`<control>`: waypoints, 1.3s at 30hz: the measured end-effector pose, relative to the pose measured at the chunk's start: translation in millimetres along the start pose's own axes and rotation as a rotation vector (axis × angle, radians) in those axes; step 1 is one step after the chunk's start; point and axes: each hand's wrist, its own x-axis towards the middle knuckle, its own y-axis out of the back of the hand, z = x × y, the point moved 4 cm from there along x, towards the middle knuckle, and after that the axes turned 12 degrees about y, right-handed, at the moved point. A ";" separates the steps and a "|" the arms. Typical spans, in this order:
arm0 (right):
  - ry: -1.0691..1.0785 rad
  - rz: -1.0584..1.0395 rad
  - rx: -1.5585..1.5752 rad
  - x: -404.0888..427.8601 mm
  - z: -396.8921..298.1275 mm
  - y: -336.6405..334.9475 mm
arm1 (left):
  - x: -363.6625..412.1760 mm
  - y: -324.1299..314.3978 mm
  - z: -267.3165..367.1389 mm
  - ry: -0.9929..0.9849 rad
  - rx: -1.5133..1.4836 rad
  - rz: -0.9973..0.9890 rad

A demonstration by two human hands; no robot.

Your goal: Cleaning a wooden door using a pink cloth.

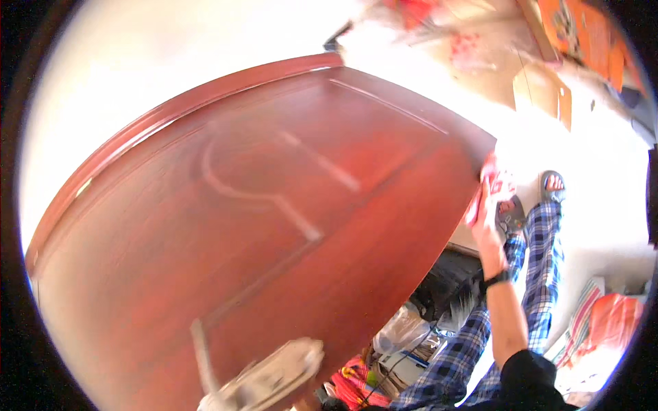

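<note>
A large glossy reddish-brown wooden surface (288, 216) with a raised rim fills the left and middle of the view. At its right edge, my right hand (486, 210) grips a crumpled pink and white cloth (498, 182); a dark band is on that wrist. At the bottom edge, only a small, blurred part of my left hand (307, 402) shows, beside a beige elongated object (277, 372). Whether the left hand touches that object cannot be told. A pale bent strip (203, 354), possibly part of the same object, lies to its left.
Below the wooden edge are a clear plastic bag (403, 329), a pink bundle (357, 388), cables and dark items. My legs in plaid trousers (542, 257) and sandalled feet are at the right. Red and striped fabric (611, 323) lies lower right; orange furniture (591, 38) stands upper right.
</note>
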 end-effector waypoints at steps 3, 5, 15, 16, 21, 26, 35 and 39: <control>0.199 0.140 -0.474 -106.0 -115.2 -60.1 | -22.8 -16.0 3.2 -0.026 -0.192 -0.084; 0.276 0.122 -0.671 -172.8 -98.5 -73.4 | -35.4 -15.6 -9.6 -0.013 -0.239 -0.094; 0.641 -0.814 -0.956 -418.6 -232.3 -224.5 | -2.9 -111.6 10.5 -0.168 -0.607 -0.188; 0.651 -0.921 -0.885 -430.1 -239.5 -239.1 | 5.9 -116.1 9.9 -0.156 -0.646 -0.159; 0.867 -1.284 -0.671 -547.0 -262.1 -325.9 | 8.3 -65.3 -40.1 0.124 -1.234 -0.002; 0.841 -1.928 -0.517 -680.1 -278.8 -407.0 | -36.1 96.5 -69.7 0.560 -1.959 0.379; 1.148 -2.218 -0.019 -823.8 -223.3 -462.8 | -49.3 154.7 -119.0 0.803 -1.330 0.721; 1.576 -2.220 0.201 -914.9 -216.8 -487.8 | -49.6 137.8 -146.3 0.881 -1.313 0.748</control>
